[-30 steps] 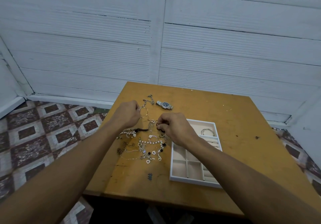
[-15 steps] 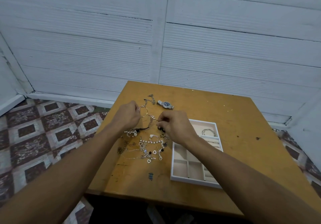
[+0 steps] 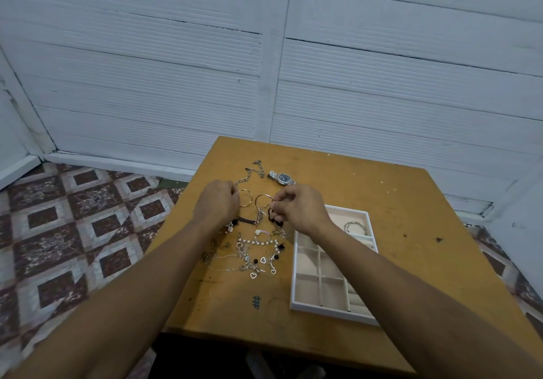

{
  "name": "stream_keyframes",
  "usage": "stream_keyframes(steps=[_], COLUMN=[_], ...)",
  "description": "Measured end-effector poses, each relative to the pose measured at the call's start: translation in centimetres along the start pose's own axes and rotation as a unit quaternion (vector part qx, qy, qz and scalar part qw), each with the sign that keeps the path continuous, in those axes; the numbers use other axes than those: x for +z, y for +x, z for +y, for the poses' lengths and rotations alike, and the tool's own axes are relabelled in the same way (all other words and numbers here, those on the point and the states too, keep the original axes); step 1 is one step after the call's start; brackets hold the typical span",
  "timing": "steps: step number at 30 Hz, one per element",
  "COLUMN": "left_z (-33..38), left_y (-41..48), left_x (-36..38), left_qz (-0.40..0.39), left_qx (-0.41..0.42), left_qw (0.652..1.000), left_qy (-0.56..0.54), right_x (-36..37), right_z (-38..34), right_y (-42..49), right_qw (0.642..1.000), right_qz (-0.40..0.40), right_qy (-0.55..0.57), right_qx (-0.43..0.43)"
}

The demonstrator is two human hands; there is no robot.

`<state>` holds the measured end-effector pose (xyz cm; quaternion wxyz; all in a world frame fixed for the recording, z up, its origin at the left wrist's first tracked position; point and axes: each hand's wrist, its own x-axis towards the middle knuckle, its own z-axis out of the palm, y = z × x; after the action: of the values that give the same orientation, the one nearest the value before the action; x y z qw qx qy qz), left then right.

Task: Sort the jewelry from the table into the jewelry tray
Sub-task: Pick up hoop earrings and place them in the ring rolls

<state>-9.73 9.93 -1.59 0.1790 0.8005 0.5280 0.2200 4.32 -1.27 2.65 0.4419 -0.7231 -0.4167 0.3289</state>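
visibly, each hand [image 3: 219, 202] [image 3: 296, 206] pinches a thin gold hoop [image 3: 246, 197] [image 3: 262, 200].

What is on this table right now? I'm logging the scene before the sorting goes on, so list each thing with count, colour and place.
table: one, orange-brown wood, centre.
jewelry tray: one, white with beige compartments, right of the pile.
bangle: one, silver, in the tray's far compartment.
wristwatch: one, silver with dark dial, far side of the table.
chain: one, silver, left of the wristwatch.
hoops: two, gold, between the hands.
jewelry pile: count unclear, pearls, silver hearts, black beads, near the table's left edge.
left hand: closed at a hoop.
right hand: pinching a hoop, with a black piece at its fingers.
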Motion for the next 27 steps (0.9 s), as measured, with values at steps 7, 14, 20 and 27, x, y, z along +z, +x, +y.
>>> stream_keyframes(steps=[7,14,20,27], left_z=[-0.1,0.5,1.0,0.9], left_y=[-1.0,-2.4,-2.8,-2.8], left_x=[-0.4,-0.5,-0.7,-2.5], left_qz=[-0.006,-0.084,-0.112,-0.152], left_qx=[0.028,0.099,0.094,0.072], left_qw=[0.999,0.99,0.985,0.959], left_qy=[-0.026,-0.053,-0.096,-0.226], right_x=[-0.2,0.5,-0.1,-0.5], right_z=[-0.2,-0.2,-0.3,0.1], right_y=[0.6,0.7,0.6,0.5], right_qw=[0.999,0.997,0.997,0.997], right_qz=[-0.005,-0.01,-0.017,-0.012], right_qy=[0.03,0.063,0.045,0.003], right_qx=[0.028,0.054,0.062,0.071])
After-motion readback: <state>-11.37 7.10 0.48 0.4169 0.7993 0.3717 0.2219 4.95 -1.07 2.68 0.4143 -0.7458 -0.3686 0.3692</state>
